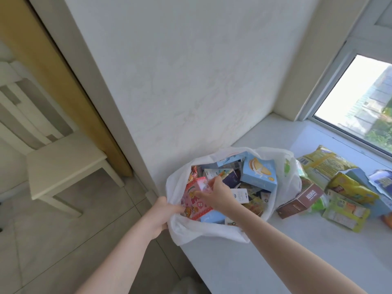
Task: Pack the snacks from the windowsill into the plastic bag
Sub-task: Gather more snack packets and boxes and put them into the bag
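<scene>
1. The left grip (162, 215) clenches the left rim of the white plastic bag (191, 230), which sits open on the windowsill (297, 251)
2. The right grip (218, 194), inside the bag's mouth, curls round a pink box (191, 200) atop other packed boxes
3. A brown box (301, 201) and green packets (324, 164) lie just right of the bag

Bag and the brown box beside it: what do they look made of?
Bag: thin whitish plastic film, half see-through; it crumples and colours show through its side. Brown box: probably printed cardboard, matte, with straight edges and flat faces.
</scene>
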